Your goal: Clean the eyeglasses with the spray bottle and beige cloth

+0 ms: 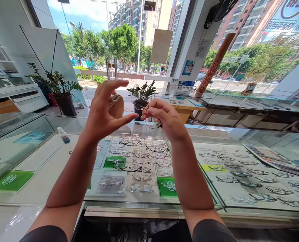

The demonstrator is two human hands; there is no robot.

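My left hand (102,109) is raised above the glass counter, thumb and index finger spread wide. Its other fingers curl around a tan, cloth-like piece (117,108), partly hidden by the palm. To the right, my right hand (168,117) pinches a pair of thin-rimmed round eyeglasses (153,127) between thumb and fingers. One dark-edged lens hangs below the fingertips, and the rest of the frame is partly hidden. A gap separates my left thumb tip from the eyeglasses. Below both hands, rows of eyeglass frames (141,154) lie in the glass display counter (149,204).
A small spray bottle (63,135) stands on the counter at left. More frames fill the right display case (240,171), with a magazine (275,156) near them. Potted plants (61,94) and a wooden table (186,107) stand beyond the counter, before large windows.
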